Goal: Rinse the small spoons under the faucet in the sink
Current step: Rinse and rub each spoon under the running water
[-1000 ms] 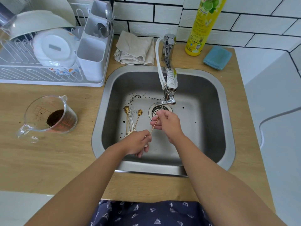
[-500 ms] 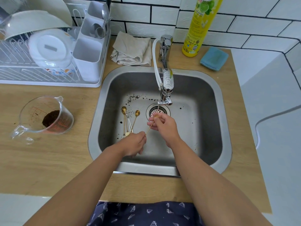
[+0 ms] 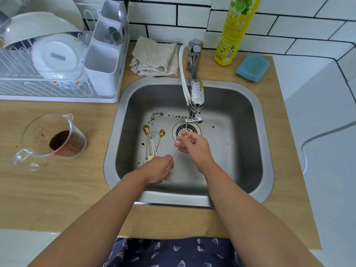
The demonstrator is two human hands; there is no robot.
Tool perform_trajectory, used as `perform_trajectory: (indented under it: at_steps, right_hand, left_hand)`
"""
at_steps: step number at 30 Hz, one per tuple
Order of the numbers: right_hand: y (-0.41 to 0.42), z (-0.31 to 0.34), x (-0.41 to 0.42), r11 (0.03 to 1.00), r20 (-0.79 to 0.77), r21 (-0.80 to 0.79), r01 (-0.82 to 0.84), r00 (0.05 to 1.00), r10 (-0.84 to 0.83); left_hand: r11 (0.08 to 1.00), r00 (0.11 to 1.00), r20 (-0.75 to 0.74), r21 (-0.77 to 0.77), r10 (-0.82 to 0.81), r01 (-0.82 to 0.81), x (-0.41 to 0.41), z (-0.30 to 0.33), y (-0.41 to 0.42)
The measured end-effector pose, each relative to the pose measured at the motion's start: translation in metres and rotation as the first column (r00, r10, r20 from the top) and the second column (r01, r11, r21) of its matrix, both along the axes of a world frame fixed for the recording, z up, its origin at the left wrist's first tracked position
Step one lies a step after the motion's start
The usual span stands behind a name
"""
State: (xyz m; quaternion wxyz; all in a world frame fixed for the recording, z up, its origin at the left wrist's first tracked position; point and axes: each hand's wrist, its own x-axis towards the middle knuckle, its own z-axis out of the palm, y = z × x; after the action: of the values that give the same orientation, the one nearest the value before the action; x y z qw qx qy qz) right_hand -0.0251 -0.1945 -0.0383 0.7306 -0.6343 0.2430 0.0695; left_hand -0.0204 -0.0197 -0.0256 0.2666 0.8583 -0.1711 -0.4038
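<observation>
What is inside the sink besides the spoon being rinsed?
On the sink floor: more spoons, dark grounds, the drain. Both hands cover the spoon ends and part of the floor.

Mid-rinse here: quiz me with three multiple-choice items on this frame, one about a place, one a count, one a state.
1. Where is the bowl of the held spoon?
A. under the faucet outlet, above the drain
B. in the dish rack
C. on the counter

2. How many spoons lie on the sink floor?
A. none
B. three
C. eight

3. How does the left hand stand?
A. flat on the counter
B. pinching the spoon's handle end
C. holding the sponge

Answers: 1 A, a thin stream falls from the outlet onto the bowl, beside the right hand. 2 B, the loose spoons show three bowls left of the drain. 3 B, the handle runs into its curled fingers.
</observation>
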Motion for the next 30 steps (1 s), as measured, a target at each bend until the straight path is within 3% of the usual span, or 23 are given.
perform_trajectory:
  at_steps: [8,12,17,20,24,27,30]
  right_hand:
    - [-0.007,0.016,0.012,0.990,0.015,0.128,-0.056,0.998,0.055]
    - [-0.009,0.025,0.019,1.000,0.029,0.006,-0.007,1.000,0.007]
    - [-0.009,0.023,0.016,0.992,0.014,0.011,-0.130,0.991,0.129]
    - [-0.009,0.022,0.013,0.995,-0.008,-0.041,-0.090,0.996,0.090]
    - [-0.012,0.020,0.010,0.983,-0.029,0.152,-0.101,0.994,0.106]
    - [-0.020,0.019,0.006,0.927,-0.005,0.353,-0.126,0.991,0.137]
    - [-0.019,0.022,0.009,0.944,-0.033,0.316,-0.092,0.994,0.108]
  left_hand:
    - [0.998,0.996,0.073,-0.041,0.043,-0.040,0.008,0.015,-0.001]
    - [1.000,0.987,0.160,0.000,0.018,-0.019,0.012,0.023,-0.007]
    - [0.993,0.958,0.284,0.122,-0.037,0.002,0.002,0.026,-0.009]
    - [0.985,0.947,0.306,0.168,-0.095,0.045,-0.002,0.027,-0.009]
    - [0.995,0.969,0.236,0.054,0.072,-0.087,-0.004,0.032,-0.016]
    - [0.981,0.981,0.023,0.004,0.194,-0.194,0.004,0.035,-0.013]
    - [0.900,0.873,-0.295,-0.083,0.389,-0.429,0.007,0.039,-0.010]
